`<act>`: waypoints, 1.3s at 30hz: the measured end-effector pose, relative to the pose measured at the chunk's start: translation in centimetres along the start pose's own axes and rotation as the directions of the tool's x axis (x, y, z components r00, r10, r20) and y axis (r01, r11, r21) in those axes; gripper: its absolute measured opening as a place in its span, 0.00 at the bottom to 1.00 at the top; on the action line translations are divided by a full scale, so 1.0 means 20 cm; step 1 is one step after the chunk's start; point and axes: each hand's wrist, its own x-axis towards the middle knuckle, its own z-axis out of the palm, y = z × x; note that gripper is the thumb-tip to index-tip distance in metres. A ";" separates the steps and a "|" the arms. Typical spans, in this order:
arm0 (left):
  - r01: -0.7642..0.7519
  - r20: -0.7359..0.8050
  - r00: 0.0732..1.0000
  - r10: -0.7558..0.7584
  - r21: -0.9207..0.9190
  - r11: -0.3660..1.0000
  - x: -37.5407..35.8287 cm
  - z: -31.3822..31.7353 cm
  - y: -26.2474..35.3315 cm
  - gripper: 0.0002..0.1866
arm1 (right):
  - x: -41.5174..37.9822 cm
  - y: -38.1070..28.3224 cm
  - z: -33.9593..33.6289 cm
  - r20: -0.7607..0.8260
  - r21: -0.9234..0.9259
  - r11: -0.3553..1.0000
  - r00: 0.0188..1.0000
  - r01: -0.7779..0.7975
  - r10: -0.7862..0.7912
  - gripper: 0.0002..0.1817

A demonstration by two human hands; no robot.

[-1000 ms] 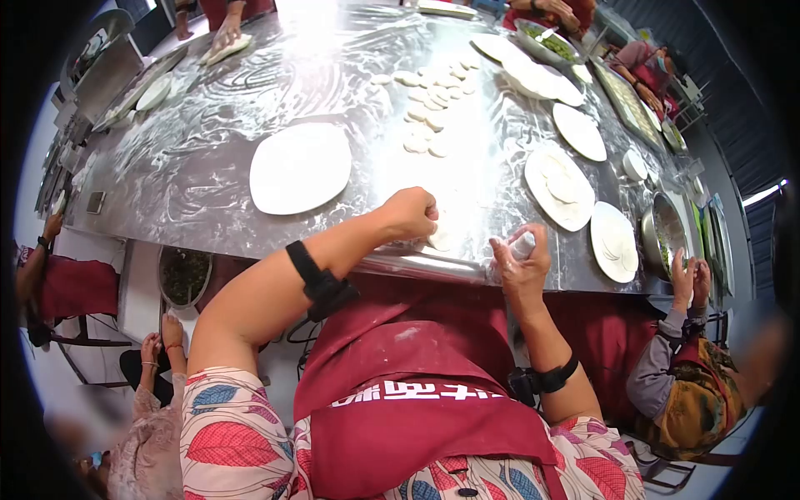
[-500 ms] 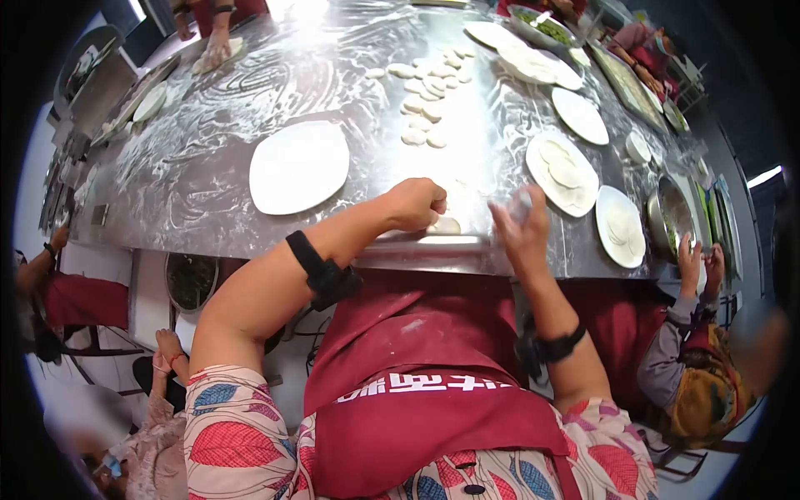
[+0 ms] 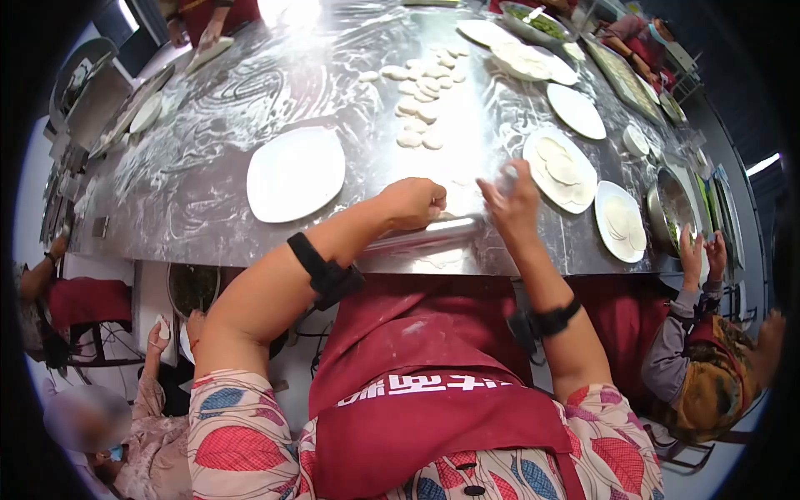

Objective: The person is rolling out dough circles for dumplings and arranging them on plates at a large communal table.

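My left hand (image 3: 412, 204) is closed in a pinch at the edge of a small piece of dough (image 3: 450, 217), mostly hidden beside my fingers. Just in front of me, by the table edge, a shiny metal rolling pin (image 3: 423, 234) lies slightly slanted, touching or very near the dough. My right hand (image 3: 514, 206) is raised near the pin's right end, fingers apart and partly blurred, with nothing visible in it. Beyond my hands, several flattened dough pieces (image 3: 421, 87) lie in a strip on the floured metal table (image 3: 225, 175).
A white plate (image 3: 296, 175) is at left. To the right stand a plate of round wrappers (image 3: 560, 171), another wrapper plate (image 3: 620, 223) and a metal bowl (image 3: 669, 208). Co-workers' hands are at the right (image 3: 696, 250) and the far left (image 3: 215, 37).
The rolling pin has moved away from the table edge and now slants. My right hand has shifted slightly left and up. My left hand stays at the dough.
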 end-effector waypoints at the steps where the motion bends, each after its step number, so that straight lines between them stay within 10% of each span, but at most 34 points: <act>1: 0.010 0.002 1.000 -0.010 -0.007 1.000 0.02 0.01 0.01 0.08 | 0.04 0.01 0.03 0.036 0.029 0.995 0.995 -0.091 0.090 0.22; 4: 0.006 0.049 0.999 -0.005 -0.031 1.000 0.02 -0.02 0.02 0.08 | 0.02 0.00 -0.02 -0.007 -0.070 0.987 0.990 0.142 -0.143 0.22; 7: -0.050 -0.003 0.999 0.050 0.068 0.996 -0.03 0.00 -0.01 0.09 | -0.20 -0.03 -0.18 0.124 0.036 0.990 0.983 -0.137 0.132 0.23; 11: 0.227 0.138 0.972 -0.191 -0.336 0.914 -0.07 0.00 0.02 0.11 | -0.19 0.00 -0.13 0.003 -0.016 0.999 0.999 0.042 -0.042 0.23; 13: 0.074 -0.010 0.997 -0.075 -0.026 0.997 -0.03 0.01 0.03 0.10 | -0.03 -0.04 -0.04 -0.060 -0.085 0.985 0.986 0.151 -0.156 0.23; 15: 0.084 -0.075 0.994 -0.075 0.135 0.987 0.01 0.01 0.05 0.10 | 0.05 0.01 0.02 0.085 0.064 0.991 0.990 -0.121 0.115 0.24; 19: 0.017 -0.022 1.000 -0.016 0.068 0.998 -0.04 0.00 0.04 0.09 | -0.11 -0.04 -0.12 -0.010 -0.051 0.991 0.992 0.125 -0.126 0.23; 23: 0.235 0.025 0.970 -0.242 -0.344 0.909 -0.10 0.05 0.00 0.08 | -0.28 -0.06 -0.18 0.040 0.067 0.997 0.999 -0.039 0.036 0.23; 28: 0.180 -0.043 0.983 -0.178 0.034 0.983 -0.01 0.01 0.09 0.11 | 0.00 -0.02 -0.01 0.008 0.011 0.999 0.999 -0.036 0.036 0.23; 33: 0.088 0.021 0.996 -0.088 -0.020 0.996 -0.01 0.01 0.03 0.12 | -0.18 -0.10 -0.16 0.014 -0.097 0.989 0.994 0.110 -0.109 0.22; 35: 0.162 0.014 0.987 -0.162 -0.135 0.978 -0.04 0.03 0.01 0.12 | -0.30 -0.11 -0.20 0.099 0.178 0.967 0.981 -0.181 0.165 0.22; 39: 0.095 0.018 0.995 -0.093 -0.098 0.991 -0.05 0.04 0.08 0.11 | -0.13 -0.08 -0.11 -0.033 -0.023 0.999 0.998 0.048 -0.049 0.23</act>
